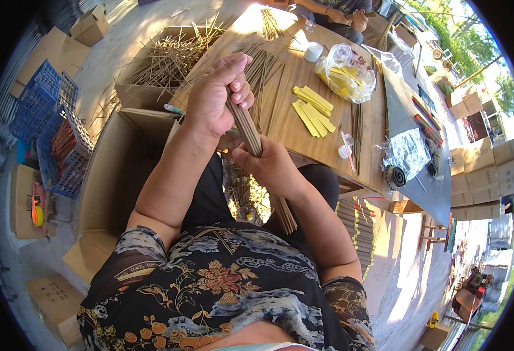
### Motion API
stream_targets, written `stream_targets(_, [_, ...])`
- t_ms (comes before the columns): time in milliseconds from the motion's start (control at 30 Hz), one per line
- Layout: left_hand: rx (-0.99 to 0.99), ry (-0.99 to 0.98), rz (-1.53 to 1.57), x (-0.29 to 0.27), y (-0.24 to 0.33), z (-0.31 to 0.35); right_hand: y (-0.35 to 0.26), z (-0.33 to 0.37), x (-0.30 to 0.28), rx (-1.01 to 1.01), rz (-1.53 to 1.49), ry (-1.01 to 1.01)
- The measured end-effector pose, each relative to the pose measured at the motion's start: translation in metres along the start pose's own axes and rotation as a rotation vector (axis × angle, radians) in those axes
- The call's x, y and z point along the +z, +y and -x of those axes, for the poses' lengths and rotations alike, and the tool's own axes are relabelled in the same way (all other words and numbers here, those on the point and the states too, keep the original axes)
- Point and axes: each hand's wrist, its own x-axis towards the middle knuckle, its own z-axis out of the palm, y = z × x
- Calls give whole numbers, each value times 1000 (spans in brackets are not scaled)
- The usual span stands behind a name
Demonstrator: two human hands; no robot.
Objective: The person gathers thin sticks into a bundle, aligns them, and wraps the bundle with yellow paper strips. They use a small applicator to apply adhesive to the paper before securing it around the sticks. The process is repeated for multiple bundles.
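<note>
A bundle of thin brown sticks [245, 124] runs slantwise between my two hands above my lap. My left hand [217, 96] closes round its upper part, fingers curled, thumb on top. Lower down, my right hand [271, 167] grips the same bundle, and the lower ends stick out beneath it toward my shirt. Just beyond my left hand, loose thin sticks [260, 67] lie on the wooden table [280, 105]. Yellow paper strips [312, 111] lie in small stacks to the right, near a clear plastic bag [350, 73] with more yellow strips in it.
An open cardboard box [122, 158] stands at my left; behind it another box holds a heap of sticks [172, 55]. Blue crates [64, 149] are farther left. A white jar [313, 51] and crumpled foil [408, 151] sit ahead. Across the table is another person's hand [359, 20].
</note>
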Motion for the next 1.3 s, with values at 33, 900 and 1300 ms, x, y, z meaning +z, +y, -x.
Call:
stream_targets(33, [44,84,-61,3,-4,-1,3,-3,1,-26,98,84])
stream_targets(900, [102,-143,-169,10,-5,20,15,-14,7,-323,88,199])
stream_targets(1300, [197,237,-299,17,-15,12,4,-16,10,-200,457,362])
